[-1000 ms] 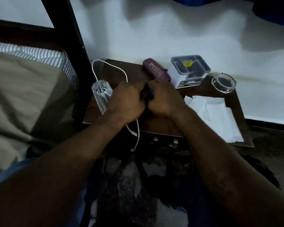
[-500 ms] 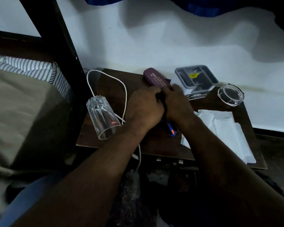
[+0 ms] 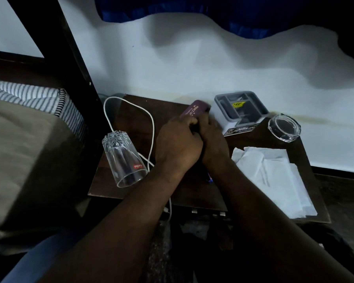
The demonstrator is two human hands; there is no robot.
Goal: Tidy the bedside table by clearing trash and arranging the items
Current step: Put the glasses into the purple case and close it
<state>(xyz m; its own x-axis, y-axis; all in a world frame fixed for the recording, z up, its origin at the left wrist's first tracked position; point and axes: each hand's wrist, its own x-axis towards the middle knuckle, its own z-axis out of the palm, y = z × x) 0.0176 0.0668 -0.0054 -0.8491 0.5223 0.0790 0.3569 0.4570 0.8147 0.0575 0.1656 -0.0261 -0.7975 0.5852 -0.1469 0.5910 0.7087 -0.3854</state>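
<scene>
On the tabletop (image 3: 131, 111), a tumbler (image 3: 123, 158) lies at left beside a cable (image 3: 151, 127). A case (image 3: 195, 109), organizer box (image 3: 241, 111) and ashtray (image 3: 284, 126) line the upper edge; tissues (image 3: 274, 176) lie lower right.

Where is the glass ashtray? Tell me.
In the head view, the glass ashtray sits at the bedside table's far right corner, right of the grey organiser box, beyond the white tissues.

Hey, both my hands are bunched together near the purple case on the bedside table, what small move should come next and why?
Probably stand the glass upright with the left hand: it lies on its side near the table's left edge, beside the white cable, where it could roll off.
</scene>
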